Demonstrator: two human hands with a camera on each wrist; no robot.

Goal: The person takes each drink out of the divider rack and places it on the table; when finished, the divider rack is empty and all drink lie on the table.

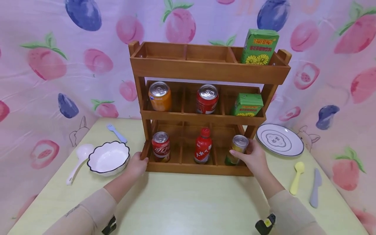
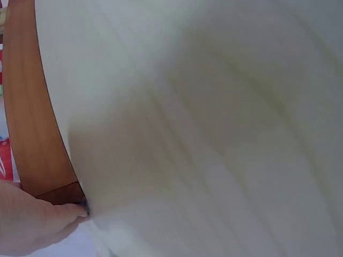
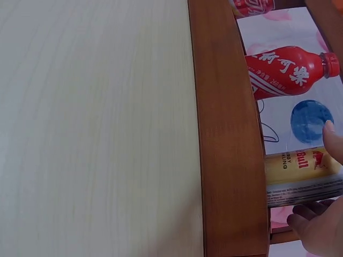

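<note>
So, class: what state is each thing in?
Left hand: gripping rack
Gold can: held by right hand
Bottle: capped, upright
Lower red can: upright
Upper red can: upright
Orange can: upright
Upper green carton: upright
Lower green carton: upright
Bowl: upright
Plate: face-up
Fork: lying
Ladle: lying
Spoon: lying
Knife: lying

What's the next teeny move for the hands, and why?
Probably the right hand should gently settle the gold can: it holds the can inside the bottom-right compartment, while the left hand grips the wooden rack at its lower left corner.
</note>
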